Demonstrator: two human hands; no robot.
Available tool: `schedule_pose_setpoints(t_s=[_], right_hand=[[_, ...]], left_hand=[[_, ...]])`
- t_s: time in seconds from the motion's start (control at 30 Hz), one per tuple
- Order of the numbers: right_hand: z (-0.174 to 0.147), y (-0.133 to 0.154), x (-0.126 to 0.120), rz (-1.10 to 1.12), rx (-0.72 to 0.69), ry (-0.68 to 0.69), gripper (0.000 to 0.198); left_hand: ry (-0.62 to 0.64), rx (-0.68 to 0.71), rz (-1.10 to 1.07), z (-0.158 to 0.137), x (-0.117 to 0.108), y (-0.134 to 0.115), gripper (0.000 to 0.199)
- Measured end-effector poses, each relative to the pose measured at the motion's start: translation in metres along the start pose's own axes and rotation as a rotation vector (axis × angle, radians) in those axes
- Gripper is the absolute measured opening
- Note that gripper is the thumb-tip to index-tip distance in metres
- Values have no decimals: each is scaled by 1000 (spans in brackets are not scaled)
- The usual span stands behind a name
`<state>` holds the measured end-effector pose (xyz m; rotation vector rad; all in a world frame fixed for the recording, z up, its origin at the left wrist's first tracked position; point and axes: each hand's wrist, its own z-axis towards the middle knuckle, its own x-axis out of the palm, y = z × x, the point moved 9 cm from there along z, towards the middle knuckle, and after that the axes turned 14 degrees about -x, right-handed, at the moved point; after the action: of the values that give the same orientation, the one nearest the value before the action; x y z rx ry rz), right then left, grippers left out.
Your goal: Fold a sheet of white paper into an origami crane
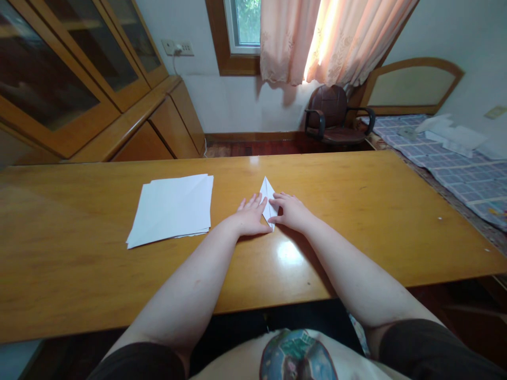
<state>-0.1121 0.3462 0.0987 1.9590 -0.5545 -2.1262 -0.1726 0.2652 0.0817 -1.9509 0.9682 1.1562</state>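
Observation:
A small white sheet of paper (266,189), folded into a narrow diamond with a crease or slit down its middle, lies on the wooden table (340,184). My left hand (252,216) rests flat along its left edge, fingers spread, thumb near the bottom point. From the other side, my right hand (291,211) touches the right edge, with its fingers apart and bent over the paper. The fingers cover parts of both edges, while the top point stays visible between the hands.
To the left lies a loose stack of white paper (172,211). Behind the table stand a wooden cabinet (158,126) and a brown armchair (330,113). A bed (447,153) with a checked cover is at the right. The table's near edge runs just before my body.

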Motion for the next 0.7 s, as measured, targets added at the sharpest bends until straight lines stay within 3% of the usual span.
schedule_pose_setpoints(t_s=[0.2,0.4,0.7], right_hand=[[0,0,-1,1,5,-3,70],[0,1,-1,9,6,14,70],[-1,1,-1,7,0,7,68]], left_hand=[[21,14,2,-2,-1,0,109],[18,2,-23,-1,-2,2,93],[-7,5,-31,0,-1,1,95]])
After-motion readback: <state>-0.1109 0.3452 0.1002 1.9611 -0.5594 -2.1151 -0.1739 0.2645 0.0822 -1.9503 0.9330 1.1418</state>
